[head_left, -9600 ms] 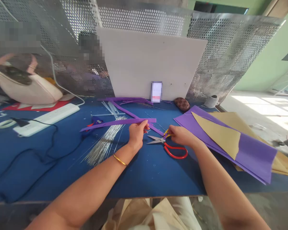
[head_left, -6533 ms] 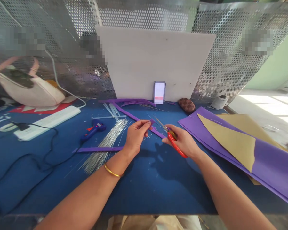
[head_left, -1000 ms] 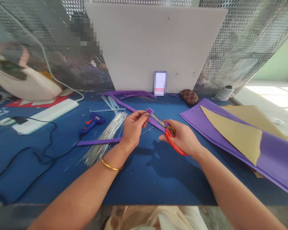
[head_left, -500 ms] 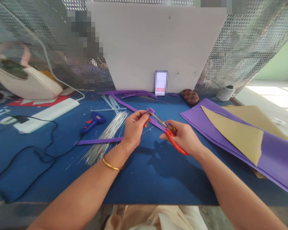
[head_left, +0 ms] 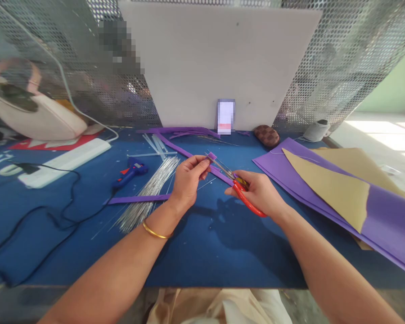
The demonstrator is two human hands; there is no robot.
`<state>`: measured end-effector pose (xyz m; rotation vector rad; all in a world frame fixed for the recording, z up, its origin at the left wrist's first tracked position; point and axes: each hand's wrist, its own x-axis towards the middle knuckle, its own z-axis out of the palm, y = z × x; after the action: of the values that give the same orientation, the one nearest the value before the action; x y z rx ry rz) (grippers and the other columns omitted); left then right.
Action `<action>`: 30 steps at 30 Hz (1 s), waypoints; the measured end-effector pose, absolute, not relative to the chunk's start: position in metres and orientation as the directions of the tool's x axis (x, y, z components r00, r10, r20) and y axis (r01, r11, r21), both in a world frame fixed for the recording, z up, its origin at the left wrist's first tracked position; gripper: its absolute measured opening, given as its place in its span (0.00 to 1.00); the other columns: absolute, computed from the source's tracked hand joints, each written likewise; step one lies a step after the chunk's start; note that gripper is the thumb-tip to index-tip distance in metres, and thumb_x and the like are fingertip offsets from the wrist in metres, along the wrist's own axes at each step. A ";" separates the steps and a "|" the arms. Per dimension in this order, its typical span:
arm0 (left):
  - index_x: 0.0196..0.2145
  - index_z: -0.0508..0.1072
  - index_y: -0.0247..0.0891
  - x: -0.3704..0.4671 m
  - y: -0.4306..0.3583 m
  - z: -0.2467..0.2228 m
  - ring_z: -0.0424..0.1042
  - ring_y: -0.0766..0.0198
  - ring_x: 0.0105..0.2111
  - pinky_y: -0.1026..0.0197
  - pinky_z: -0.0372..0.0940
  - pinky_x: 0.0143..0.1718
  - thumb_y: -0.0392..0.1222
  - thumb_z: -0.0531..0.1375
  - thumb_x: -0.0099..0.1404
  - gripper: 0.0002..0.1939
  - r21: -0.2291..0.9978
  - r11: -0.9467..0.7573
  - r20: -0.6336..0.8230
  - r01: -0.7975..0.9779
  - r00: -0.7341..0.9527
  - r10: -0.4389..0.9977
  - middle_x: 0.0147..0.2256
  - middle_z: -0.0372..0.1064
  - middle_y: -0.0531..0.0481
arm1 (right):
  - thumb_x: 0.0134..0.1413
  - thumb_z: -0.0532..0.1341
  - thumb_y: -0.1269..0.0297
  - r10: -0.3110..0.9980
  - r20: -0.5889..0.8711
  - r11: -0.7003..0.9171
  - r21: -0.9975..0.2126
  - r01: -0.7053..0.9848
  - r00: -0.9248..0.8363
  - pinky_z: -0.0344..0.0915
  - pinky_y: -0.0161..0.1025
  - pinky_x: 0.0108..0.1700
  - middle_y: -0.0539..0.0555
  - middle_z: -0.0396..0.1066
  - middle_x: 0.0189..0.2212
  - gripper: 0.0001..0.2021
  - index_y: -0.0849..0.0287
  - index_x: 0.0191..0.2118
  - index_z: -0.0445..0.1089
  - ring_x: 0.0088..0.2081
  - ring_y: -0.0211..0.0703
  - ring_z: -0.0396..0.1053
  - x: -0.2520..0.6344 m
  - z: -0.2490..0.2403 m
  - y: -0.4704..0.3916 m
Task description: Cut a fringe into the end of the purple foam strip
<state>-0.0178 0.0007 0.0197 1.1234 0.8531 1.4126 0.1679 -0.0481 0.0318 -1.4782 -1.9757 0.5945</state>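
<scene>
My right hand (head_left: pixel 258 191) grips a pair of red-handled scissors (head_left: pixel 251 204), its blades pointing up and left to my other hand. Between the pinched thumb and fingers of my left hand (head_left: pixel 191 175) is a small purple piece (head_left: pixel 212 156), with the blade tips against it. Whether the blades are cutting it I cannot tell. Beneath my hands a long purple strip (head_left: pixel 177 147) runs slantwise over the blue table (head_left: pixel 202 252). A bundle of thin metal wires (head_left: pixel 145 200) lies left of my left wrist, across another purple strip (head_left: pixel 131 199).
A blue glue gun (head_left: pixel 131 173), clear glue sticks (head_left: pixel 159 146) and a white power strip (head_left: pixel 67 162) lie on the left. Purple sheets (head_left: pixel 388 220) with tan pieces (head_left: pixel 334 189) cover the right. At the back stand a phone (head_left: pixel 225 116) and a checked pouch (head_left: pixel 267 136).
My hands hold nearly the same pose. The scissor handles have drawn slightly closer together; the piece in my left hand stays in place.
</scene>
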 end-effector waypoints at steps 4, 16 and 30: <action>0.28 0.76 0.37 -0.018 0.001 0.019 0.58 0.71 0.21 0.66 0.53 0.23 0.40 0.65 0.55 0.04 0.939 -0.150 0.169 -0.309 0.037 0.985 0.21 0.64 0.55 | 0.50 0.65 0.48 0.960 0.189 0.281 -0.665 0.692 -0.208 0.49 0.33 0.24 0.44 0.56 0.19 0.17 0.58 0.35 0.71 0.23 0.34 0.50 0.167 0.034 -0.049; 0.29 0.77 0.38 -0.019 0.002 0.020 0.63 0.70 0.22 0.66 0.57 0.25 0.41 0.67 0.55 0.05 0.942 -0.091 0.117 -0.324 0.061 0.991 0.23 0.69 0.53 | 0.50 0.64 0.47 0.972 0.152 0.235 -0.685 0.690 -0.180 0.49 0.33 0.24 0.44 0.56 0.19 0.17 0.57 0.37 0.71 0.23 0.35 0.50 0.170 0.035 -0.048; 0.26 0.76 0.37 -0.016 -0.001 0.024 0.58 0.72 0.19 0.65 0.53 0.23 0.39 0.65 0.55 0.04 0.951 -0.163 0.170 -0.263 0.004 0.985 0.21 0.66 0.55 | 0.50 0.64 0.48 0.965 0.189 0.256 -0.549 0.796 -0.180 0.56 0.35 0.28 0.48 0.68 0.28 0.23 0.55 0.49 0.70 0.26 0.38 0.61 0.167 0.033 -0.049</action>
<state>-0.0161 -0.0007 0.0242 1.1410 0.9069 1.4245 0.1667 -0.0489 0.0333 -1.5933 -2.0361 0.4502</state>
